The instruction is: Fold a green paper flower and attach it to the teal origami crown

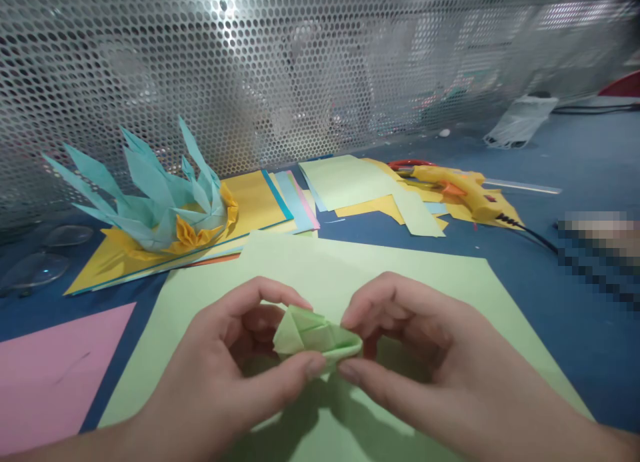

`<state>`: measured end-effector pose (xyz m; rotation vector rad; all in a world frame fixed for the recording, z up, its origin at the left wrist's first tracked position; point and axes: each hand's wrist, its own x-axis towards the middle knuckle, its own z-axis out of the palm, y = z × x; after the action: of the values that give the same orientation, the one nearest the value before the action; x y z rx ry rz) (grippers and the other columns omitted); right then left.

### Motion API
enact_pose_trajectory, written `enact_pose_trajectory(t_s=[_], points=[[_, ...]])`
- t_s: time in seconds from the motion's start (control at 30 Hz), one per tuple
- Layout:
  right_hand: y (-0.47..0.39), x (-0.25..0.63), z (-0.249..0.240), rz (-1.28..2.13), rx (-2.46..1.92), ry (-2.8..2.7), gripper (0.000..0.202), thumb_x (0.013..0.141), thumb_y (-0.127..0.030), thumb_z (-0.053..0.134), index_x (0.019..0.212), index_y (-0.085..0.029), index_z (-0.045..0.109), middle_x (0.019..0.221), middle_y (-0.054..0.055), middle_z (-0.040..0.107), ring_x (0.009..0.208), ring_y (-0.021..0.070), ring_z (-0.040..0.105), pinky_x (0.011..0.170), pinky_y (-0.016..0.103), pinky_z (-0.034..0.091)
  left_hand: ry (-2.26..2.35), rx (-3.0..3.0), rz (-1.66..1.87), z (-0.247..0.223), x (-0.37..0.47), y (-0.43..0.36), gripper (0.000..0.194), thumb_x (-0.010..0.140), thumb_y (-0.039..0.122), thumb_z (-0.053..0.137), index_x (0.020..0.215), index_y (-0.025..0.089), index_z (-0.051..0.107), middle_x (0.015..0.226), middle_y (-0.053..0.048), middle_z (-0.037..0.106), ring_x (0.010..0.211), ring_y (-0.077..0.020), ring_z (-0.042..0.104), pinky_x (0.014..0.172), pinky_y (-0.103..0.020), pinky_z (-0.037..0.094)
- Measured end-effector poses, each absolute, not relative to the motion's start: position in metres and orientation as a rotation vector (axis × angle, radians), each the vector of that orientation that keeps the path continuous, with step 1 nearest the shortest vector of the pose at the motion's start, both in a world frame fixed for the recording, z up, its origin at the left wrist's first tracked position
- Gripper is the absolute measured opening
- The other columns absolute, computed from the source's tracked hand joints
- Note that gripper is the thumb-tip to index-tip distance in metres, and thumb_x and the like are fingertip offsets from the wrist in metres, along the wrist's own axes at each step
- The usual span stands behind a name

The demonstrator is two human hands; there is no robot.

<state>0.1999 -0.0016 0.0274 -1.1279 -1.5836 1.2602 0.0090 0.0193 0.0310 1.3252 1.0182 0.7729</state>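
A small piece of folded light-green paper [313,335] is held just above a large green sheet [370,255], near the bottom centre of the head view. My left hand [240,362] grips its left part, with the thumb along the lower edge and the fingers behind. On the right end, my right hand [420,355] closes thumb and fingertips around the paper. Both thumbs nearly meet below it. Shadows of the hands fall on the sheet underneath.
Back left, a blue and yellow folded-paper piece [165,202] stands on yellow sheets [255,195]. Glasses [35,269] and pink paper [60,375] lie left. Paper scraps [350,182], a yellow glue gun [465,189] and its cord are back right. A perforated metal panel [280,69] stands behind.
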Motion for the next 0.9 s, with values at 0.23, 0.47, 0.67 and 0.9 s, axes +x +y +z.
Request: enact_pose_trajectory(t_s=[0.23,0.47,0.67,0.9], points=[[-0.005,0.2023,0.0283,1.269,-1.162,-1.609,0.005,0.083,-0.021,0.064,0.082,-0.024,0.06,0.073,-0.005,0.064,0.067,0.0087,0.06,0.059,0.017,0.049,1.061,1.489,0.774,0.0295,0.0088,0.0184,0.023,0.073,0.01,0.07,0.084,0.028,0.06,0.065,0.01,0.067,0.056,-0.0068,0.061,0.048,-0.009,0.046],[-0.0029,0.2014,0.0265,1.206,-1.162,-1.642,0.015,0.077,-0.01,0.064,0.077,-0.024,0.061,0.069,-0.007,0.065,0.063,0.007,0.06,0.057,0.015,0.047,1.1,1.511,0.826,0.0298,0.0094,0.0148,0.026,0.07,0.009,0.069,0.085,0.028,0.06,0.064,0.01,0.067,0.058,-0.0072,0.063,0.049,-0.009,0.046],[-0.0052,0.1993,0.0245,1.211,-1.189,-1.551,0.023,0.071,-0.005,0.062,0.072,-0.025,0.051,0.066,-0.008,0.058,0.06,0.0075,0.057,0.054,0.016,0.045,1.092,1.441,0.779,0.0321,0.0127,0.0168,0.027,0.067,0.009,0.069,0.086,0.026,0.059,0.06,0.01,0.066,0.04,-0.0031,0.048,0.037,-0.009,0.035],[-0.0072,0.1976,0.0211,1.234,-1.166,-1.516,0.026,0.07,-0.007,0.058,0.066,-0.025,0.04,0.062,-0.009,0.053,0.055,0.008,0.049,0.051,0.019,0.04,1.05,1.434,0.733,0.0276,0.0092,0.0188,0.034,0.07,0.007,0.068,0.095,0.028,0.057,0.063,0.009,0.065,0.053,-0.006,0.057,0.044,-0.009,0.039]])
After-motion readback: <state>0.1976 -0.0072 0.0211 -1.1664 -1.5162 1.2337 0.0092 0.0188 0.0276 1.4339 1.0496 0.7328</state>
